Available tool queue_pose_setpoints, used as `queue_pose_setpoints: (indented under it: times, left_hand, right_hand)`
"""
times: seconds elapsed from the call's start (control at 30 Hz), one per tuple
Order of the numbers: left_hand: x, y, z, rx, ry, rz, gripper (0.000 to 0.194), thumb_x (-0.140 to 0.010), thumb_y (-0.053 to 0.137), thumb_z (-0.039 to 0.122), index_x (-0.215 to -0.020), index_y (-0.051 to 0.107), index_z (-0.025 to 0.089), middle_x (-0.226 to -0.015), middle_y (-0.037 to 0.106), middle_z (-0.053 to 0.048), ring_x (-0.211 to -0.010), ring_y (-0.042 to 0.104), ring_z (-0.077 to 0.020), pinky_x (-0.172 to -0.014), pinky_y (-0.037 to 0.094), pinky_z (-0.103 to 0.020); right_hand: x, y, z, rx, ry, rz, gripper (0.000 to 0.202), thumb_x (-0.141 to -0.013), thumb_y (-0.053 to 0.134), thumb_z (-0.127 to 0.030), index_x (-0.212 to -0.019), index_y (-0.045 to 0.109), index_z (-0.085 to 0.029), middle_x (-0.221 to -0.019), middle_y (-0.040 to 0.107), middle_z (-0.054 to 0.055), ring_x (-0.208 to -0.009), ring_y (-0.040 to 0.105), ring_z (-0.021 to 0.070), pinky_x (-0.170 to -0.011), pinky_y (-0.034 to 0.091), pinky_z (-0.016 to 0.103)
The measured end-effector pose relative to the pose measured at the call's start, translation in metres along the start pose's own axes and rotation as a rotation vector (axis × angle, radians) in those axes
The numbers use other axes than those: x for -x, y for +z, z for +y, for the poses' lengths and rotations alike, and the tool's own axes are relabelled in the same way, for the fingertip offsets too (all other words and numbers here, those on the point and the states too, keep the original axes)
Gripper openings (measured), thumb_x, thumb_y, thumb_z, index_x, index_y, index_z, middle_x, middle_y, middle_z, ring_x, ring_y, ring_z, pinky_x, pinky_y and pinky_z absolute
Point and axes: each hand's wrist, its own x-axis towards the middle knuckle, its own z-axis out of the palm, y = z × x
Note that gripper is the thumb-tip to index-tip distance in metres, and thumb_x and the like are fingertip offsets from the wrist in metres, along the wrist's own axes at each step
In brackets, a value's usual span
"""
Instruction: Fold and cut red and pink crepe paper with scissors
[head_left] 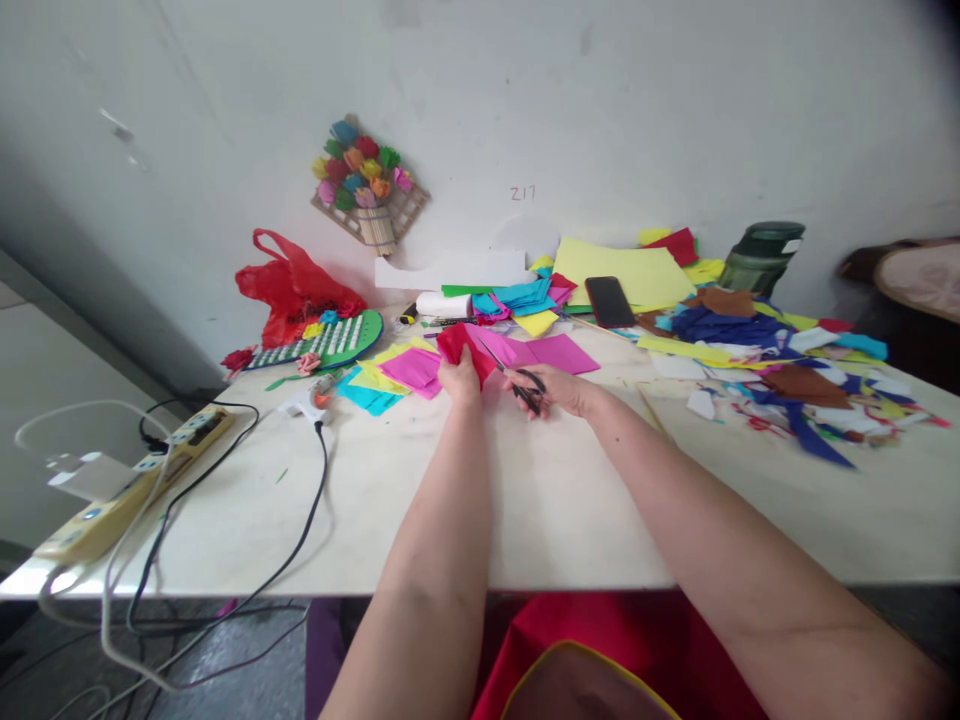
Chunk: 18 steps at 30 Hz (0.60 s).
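My left hand (460,377) is closed on a piece of red paper (451,345) above the middle of the table. In my right hand (556,388) is a pair of scissors (532,390) with black handles, its blades pointing left toward the red paper. Whether the blades are cutting into the paper is too small to tell. Pink paper (562,354) lies flat behind and to the right of the hands. Left of my left hand rest overlapping pink squares (411,370), yellow paper (373,375) and blue paper (369,396).
A glue gun (307,403) with a black cord and a power strip (135,490) occupy the left side. Behind stand a red plastic bag (296,285) and a green board (349,340). A phone (609,302), paper scraps (806,385) and a bottle (761,258) are at the right.
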Motion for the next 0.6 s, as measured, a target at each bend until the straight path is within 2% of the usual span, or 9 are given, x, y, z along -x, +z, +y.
queue_pose_setpoints:
  times: [0.37, 0.6]
  left_hand:
    - [-0.0037, -0.0005, -0.0056, -0.027, 0.021, -0.004, 0.029, -0.071, 0.056, 0.036, -0.086, 0.062, 0.011, -0.078, 0.066, -0.009, -0.066, 0.061, -0.0156, -0.054, 0.044, -0.022]
    - [-0.0039, -0.0008, -0.0067, -0.009, 0.021, 0.0, 0.03, -0.07, 0.057, 0.036, -0.086, 0.062, 0.01, -0.077, 0.065, -0.01, -0.063, 0.061, -0.0161, -0.054, 0.044, -0.024]
  right_hand:
    - [-0.001, 0.0025, 0.0001, -0.002, 0.003, 0.01, 0.041, -0.076, 0.051, -0.055, -0.087, 0.054, -0.015, -0.055, 0.055, -0.002, -0.038, 0.053, 0.008, -0.029, 0.035, 0.015]
    - [-0.003, 0.0018, 0.0023, 0.022, -0.002, 0.0, 0.044, -0.076, 0.049, -0.057, -0.089, 0.054, -0.016, -0.058, 0.056, -0.001, -0.039, 0.053, 0.0081, -0.029, 0.036, 0.016]
